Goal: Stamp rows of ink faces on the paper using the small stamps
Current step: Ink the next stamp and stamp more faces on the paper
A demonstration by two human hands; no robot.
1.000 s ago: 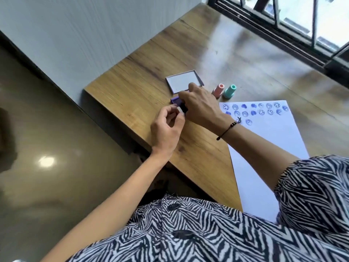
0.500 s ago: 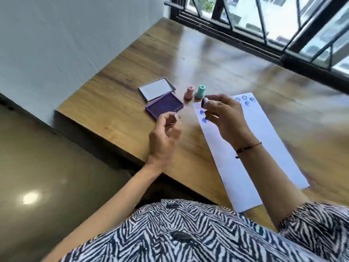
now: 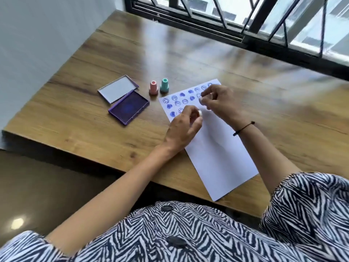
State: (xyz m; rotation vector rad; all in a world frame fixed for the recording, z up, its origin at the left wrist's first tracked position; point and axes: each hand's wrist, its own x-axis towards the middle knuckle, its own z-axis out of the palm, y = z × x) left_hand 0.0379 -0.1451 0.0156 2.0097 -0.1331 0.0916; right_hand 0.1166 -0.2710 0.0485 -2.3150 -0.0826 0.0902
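Note:
A white sheet of paper (image 3: 215,148) lies on the wooden table, its far end covered with rows of blue ink faces and blots (image 3: 182,102). Over that stamped end, my right hand (image 3: 220,103) pinches a small white stamp (image 3: 201,99) against the paper. My left hand (image 3: 186,127) hovers at the paper's left edge, pinching another small white stamp (image 3: 200,113). To the left, the purple ink pad (image 3: 129,107) lies open, its lid (image 3: 118,88) flat behind it. A pink stamp (image 3: 153,87) and a teal stamp (image 3: 164,85) stand upright between pad and paper.
The wooden table (image 3: 188,59) runs to a barred window (image 3: 245,17) at the back. Its front left edge (image 3: 62,142) drops to a glossy floor. A grey wall (image 3: 37,35) is at the left.
My right hand left the ink pad and came down on the stamped rows. My left hand followed from beside the pad to the paper's left edge. The camera view swung right.

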